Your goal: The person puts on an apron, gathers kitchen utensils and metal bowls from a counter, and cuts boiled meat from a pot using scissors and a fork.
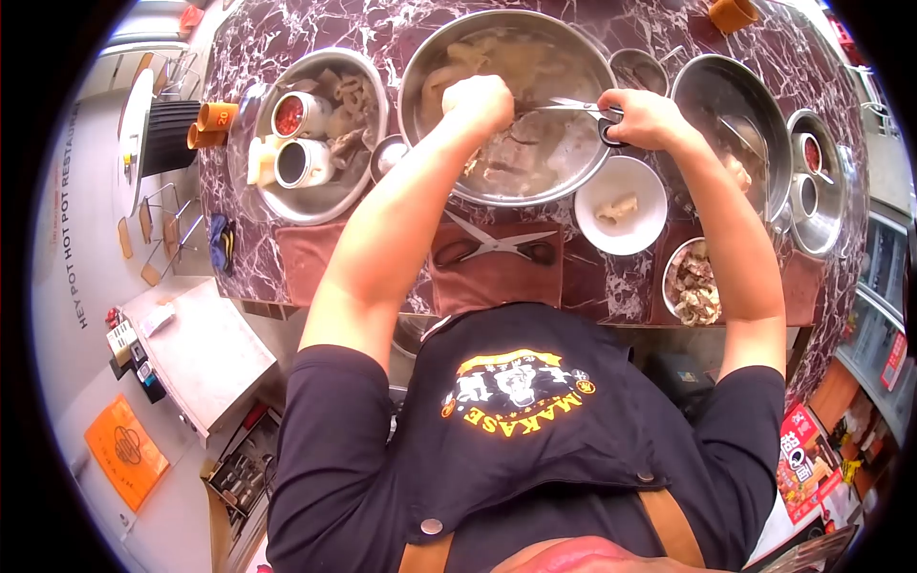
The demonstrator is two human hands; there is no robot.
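My left hand [479, 105] is closed in a fist over the large metal basin [413, 143]. Whatever its fingers grip is hidden beneath them. Cloudy broth fills the basin, with pale pieces of meat [511, 158] lying in it. Over the basin's right side, my right hand [651, 120] is wrapped round the black handles of a pair of scissors [573, 104]. Their blades point left, with the tips a little short of my left hand. By the basin's lower right stands a white bowl [621, 239] with a pale piece in it.
A second pair of scissors [497, 244] lies on a brown cloth [497, 288]. Left, an oval tray [377, 95] holds meat and two jars. Right stand a dark pot [702, 72] with a ladle, a bowl of meat scraps [693, 284] and another tray [829, 234].
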